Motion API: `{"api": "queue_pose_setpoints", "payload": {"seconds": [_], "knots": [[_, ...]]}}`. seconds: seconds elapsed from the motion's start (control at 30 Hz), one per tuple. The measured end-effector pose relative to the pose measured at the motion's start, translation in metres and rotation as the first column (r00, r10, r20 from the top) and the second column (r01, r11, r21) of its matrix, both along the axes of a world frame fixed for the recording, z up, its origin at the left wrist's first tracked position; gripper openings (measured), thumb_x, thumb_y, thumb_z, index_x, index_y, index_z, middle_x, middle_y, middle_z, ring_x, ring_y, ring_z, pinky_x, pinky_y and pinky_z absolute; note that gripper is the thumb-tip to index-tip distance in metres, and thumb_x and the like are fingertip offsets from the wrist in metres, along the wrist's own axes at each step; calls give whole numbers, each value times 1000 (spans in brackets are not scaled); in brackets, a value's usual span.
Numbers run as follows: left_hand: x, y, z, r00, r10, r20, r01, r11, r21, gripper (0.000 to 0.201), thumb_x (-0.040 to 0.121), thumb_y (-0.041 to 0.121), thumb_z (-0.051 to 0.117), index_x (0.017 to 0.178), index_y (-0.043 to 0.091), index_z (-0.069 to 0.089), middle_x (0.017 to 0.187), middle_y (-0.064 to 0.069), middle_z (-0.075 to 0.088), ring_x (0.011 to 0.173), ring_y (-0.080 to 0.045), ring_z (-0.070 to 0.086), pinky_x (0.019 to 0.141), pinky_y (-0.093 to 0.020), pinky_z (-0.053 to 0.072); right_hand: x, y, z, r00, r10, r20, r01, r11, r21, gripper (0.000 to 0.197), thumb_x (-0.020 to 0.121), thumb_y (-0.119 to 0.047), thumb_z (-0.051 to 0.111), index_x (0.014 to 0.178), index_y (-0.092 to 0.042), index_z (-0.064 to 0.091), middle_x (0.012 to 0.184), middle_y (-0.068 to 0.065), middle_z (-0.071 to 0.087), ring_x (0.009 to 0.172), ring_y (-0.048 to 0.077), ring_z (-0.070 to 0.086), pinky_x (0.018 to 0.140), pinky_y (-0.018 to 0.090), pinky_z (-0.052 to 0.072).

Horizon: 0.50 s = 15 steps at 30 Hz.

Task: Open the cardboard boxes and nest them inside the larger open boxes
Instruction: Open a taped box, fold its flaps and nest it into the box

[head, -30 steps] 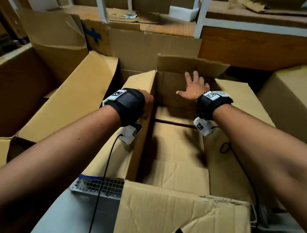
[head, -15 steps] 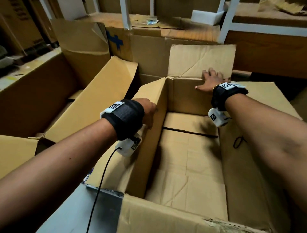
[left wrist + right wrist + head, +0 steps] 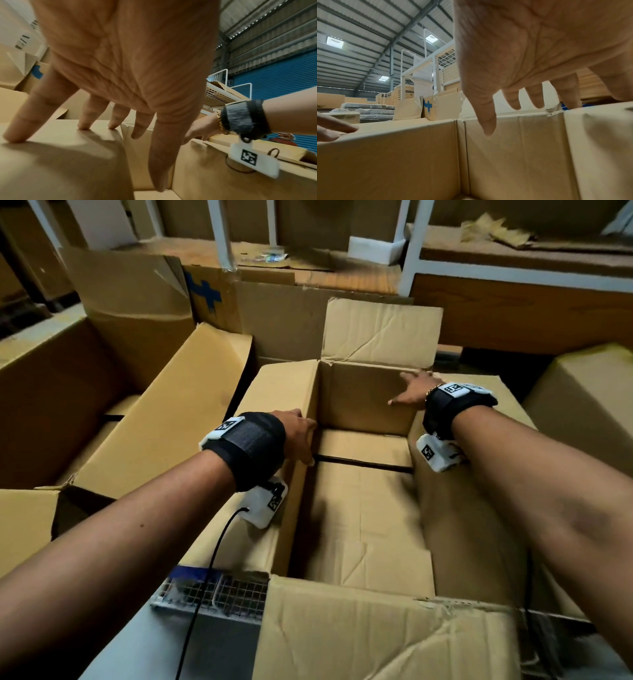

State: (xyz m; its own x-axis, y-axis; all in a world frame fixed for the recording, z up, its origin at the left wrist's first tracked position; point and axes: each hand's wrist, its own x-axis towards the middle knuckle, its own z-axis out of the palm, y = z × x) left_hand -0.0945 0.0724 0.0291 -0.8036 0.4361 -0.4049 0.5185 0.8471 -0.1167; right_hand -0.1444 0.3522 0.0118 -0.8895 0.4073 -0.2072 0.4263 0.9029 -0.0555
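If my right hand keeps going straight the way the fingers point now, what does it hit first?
Most likely the far end wall of the open box: the right hand points toward that far right corner. Depth is unclear, so the fingers may touch it already.

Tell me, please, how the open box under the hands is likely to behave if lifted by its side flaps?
The box looks empty, so probably light. Its creased far flap and torn near flap suggest the cardboard will bend. Both hands would likely be needed.

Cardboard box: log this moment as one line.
cardboard box: open, far flap up | left hand: fingers spread on left wall top | right hand: open at far right corner
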Motion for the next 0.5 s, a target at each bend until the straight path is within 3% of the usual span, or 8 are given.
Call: {"api": "queue_pose_setpoints", "payload": {"seconds": [0.1, 0.23, 0.3, 0.4, 0.43, 0.5], "knots": [[19, -8, 4, 1000, 24, -6, -25, 1000, -12, 94, 79, 56, 68, 155, 29, 19, 156, -9, 27, 138, -31, 37, 109, -45, 40, 47, 2, 10, 997, -34, 72, 36, 999, -24, 83, 91, -42, 65, 156, -14, 23, 161, 13, 24, 145, 32, 28, 114, 38, 27], [49, -20, 1, 1000, 25, -15, -26, 998, -51, 94, 81, 60, 66, 155, 26, 20, 150, -12, 35, 134, -34, 41, 104, -44, 43, 113, 5, 22, 982, -122, 145, 128, 991, -28, 79, 85, -35, 73, 152, -19, 34, 152, 11, 40, 136, 33, 41, 109, 43, 36], [65, -25, 1, 999, 13, -31, -15, 997, -72, 92, 84, 58, 64, 155, 23, 18, 149, -13, 37, 133, -33, 41, 100, -41, 42, 141, 3, 28, 975, -129, 178, 138, 990, -40, 74, 84, -32, 75, 148, -17, 39, 144, 13, 47, 127, 33, 49, 98, 41, 44], [91, -33, 6, 999, -12, -39, 8, 996, -84, 82, 89, 53, 61, 153, 17, 25, 146, -13, 42, 132, -31, 43, 97, -36, 41, 186, -4, 29, 966, -100, 240, 113, 993, -40, 49, 87, -29, 72, 128, -14, 50, 118, 13, 57, 101, 30, 56, 68, 31, 45], [101, -36, 6, 999, -15, -40, 12, 997, -82, 80, 90, 51, 60, 152, 16, 26, 146, -13, 42, 132, -30, 43, 97, -36, 41, 204, -7, 27, 964, -95, 248, 108, 993, -38, 44, 86, -30, 73, 122, -14, 52, 111, 12, 58, 94, 28, 56, 63, 29, 44], [114, -40, 8, 999, -10, -44, 6, 997, -77, 79, 91, 49, 60, 153, 15, 25, 146, -14, 44, 132, -30, 44, 97, -36, 41, 226, -10, 24, 966, -80, 244, 87, 996, -17, 46, 83, -34, 75, 117, -14, 53, 107, 11, 62, 92, 27, 58, 69, 31, 47]]}}
